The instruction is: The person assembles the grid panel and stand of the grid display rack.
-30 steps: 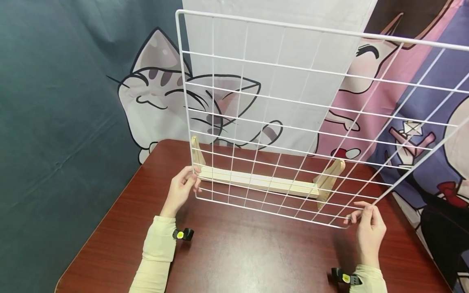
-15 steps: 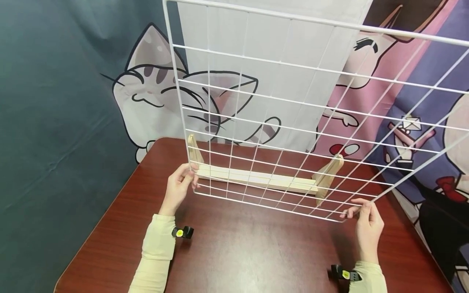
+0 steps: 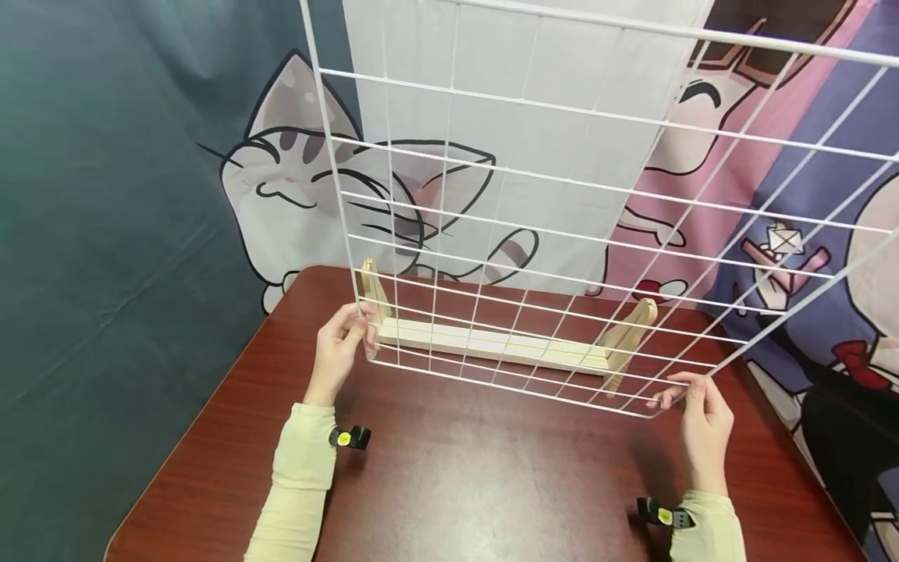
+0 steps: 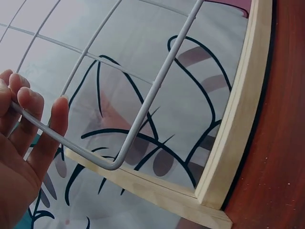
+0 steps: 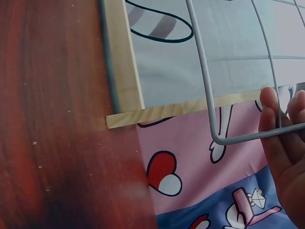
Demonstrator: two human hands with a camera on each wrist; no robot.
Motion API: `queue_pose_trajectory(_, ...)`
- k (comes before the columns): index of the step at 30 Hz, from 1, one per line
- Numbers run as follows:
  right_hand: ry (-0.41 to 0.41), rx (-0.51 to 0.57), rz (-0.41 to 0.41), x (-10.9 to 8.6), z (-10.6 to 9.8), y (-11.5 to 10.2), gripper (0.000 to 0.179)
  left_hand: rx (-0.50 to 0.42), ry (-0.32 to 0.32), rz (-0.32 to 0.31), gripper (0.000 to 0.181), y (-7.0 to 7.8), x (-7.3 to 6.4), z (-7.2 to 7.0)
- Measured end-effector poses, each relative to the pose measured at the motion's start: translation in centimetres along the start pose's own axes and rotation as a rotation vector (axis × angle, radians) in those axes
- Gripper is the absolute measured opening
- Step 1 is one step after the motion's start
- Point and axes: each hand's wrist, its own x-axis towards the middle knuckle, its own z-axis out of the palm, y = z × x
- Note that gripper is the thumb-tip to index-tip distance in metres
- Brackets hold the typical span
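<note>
A white wire grid panel [image 3: 492, 384] is held up in both hands, its top tilted toward the camera. My left hand [image 3: 335, 347] grips the side wire near the lower left corner, and my right hand [image 3: 705, 425] grips the opposite side near the lower right corner. Behind the panel stands a pale wooden stand [image 3: 485, 343], a long bar with a left upright [image 3: 375, 290] and a right upright [image 3: 632, 332]. In the left wrist view, fingers curl round the grid's frame [image 4: 112, 165]; the lower corners look apart from the wood in both wrist views.
The stand rests toward the back of a reddish-brown table [image 3: 449, 484]. A cloth backdrop [image 3: 295, 187] printed with cartoon cats hangs behind it. Black straps [image 3: 349, 438] with small devices are on both wrists.
The grid has risen slightly and come nearer the camera, so its upper left corner has left the head view. Both hands moved up a little with it. The wooden stand stayed put.
</note>
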Motion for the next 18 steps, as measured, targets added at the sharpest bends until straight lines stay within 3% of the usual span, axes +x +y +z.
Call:
queue_pose_trajectory(6,-0.009,-0.008,0.022,0.5,0.0,-0.1,0.036,0.005,0.014,-0.012,0.025,0.4,0.3,0.0)
queue_pose_trajectory(13,-0.012,0.021,0.027,-0.2,-0.1,0.2,0.034,0.046,-0.038,0.009,0.024,0.5,-0.5,-0.3)
queue_pose_trajectory(18,-0.022,-0.008,0.037,-0.6,-0.2,0.3,0.036,0.068,-0.024,0.018,0.021,0.5,-0.9,-0.3)
